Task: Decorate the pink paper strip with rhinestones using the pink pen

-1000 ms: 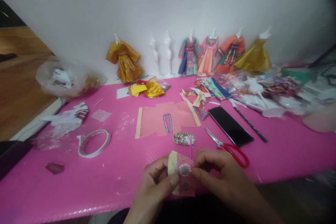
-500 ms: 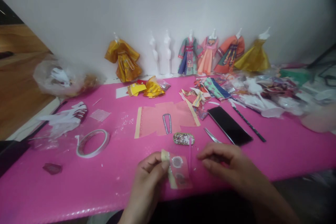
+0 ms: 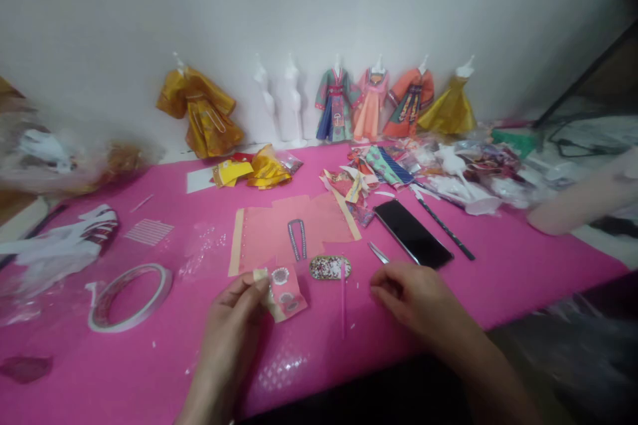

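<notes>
Pink fabric patch [image 3: 290, 287] pinched in my left grip [image 3: 234, 319]; two bead-ringed circles look finished. Unused beads fill the dish [image 3: 319, 277] between my grips. My right grip [image 3: 419, 295] curls by scissors [image 3: 377, 253]; holding, I can't tell.

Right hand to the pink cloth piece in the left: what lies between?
In the head view, the pink stick lies between the right hand and the cloth piece, its far end overlapping the oval tray; tiny white bits lie nearby.
</notes>
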Available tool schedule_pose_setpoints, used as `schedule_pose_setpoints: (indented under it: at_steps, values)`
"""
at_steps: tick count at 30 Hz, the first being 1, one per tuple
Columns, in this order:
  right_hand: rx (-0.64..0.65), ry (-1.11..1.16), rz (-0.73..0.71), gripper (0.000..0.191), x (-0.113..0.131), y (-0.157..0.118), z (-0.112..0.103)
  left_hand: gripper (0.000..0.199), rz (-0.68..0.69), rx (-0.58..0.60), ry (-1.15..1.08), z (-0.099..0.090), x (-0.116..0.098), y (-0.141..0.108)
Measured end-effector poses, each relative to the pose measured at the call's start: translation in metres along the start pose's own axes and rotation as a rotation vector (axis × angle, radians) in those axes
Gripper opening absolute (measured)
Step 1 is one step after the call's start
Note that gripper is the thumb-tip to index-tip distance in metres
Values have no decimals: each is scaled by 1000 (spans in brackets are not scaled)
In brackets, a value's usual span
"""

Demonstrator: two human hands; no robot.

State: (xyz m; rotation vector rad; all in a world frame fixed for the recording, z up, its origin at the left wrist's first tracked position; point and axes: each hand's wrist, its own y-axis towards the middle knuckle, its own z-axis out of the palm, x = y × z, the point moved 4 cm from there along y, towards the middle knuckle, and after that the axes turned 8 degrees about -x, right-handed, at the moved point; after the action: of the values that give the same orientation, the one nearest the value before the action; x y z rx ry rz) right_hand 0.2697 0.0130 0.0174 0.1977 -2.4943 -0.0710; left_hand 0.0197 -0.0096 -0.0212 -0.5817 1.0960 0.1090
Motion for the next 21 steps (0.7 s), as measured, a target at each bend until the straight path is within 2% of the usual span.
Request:
schedule_pose_setpoints:
  at_steps: [5, 8, 11, 16, 21]
  values:
    - [-5, 26, -7, 11, 14, 1, 28, 20, -70, 24, -23, -6, 16, 6]
    - [-14, 25, 1, 12, 21, 0, 43, 23, -100, 34, 3, -7, 18, 5]
    - [-37, -1, 30, 14, 22, 0, 53, 18, -125, 79, 13, -6, 19, 3]
    - [-45, -14, 39, 16, 18, 1, 61, 9, -134, 69, 35, -3, 19, -4]
    - [-54, 15, 2, 10, 15, 3, 59, 13, -135, 22, 100, -2, 20, -9]
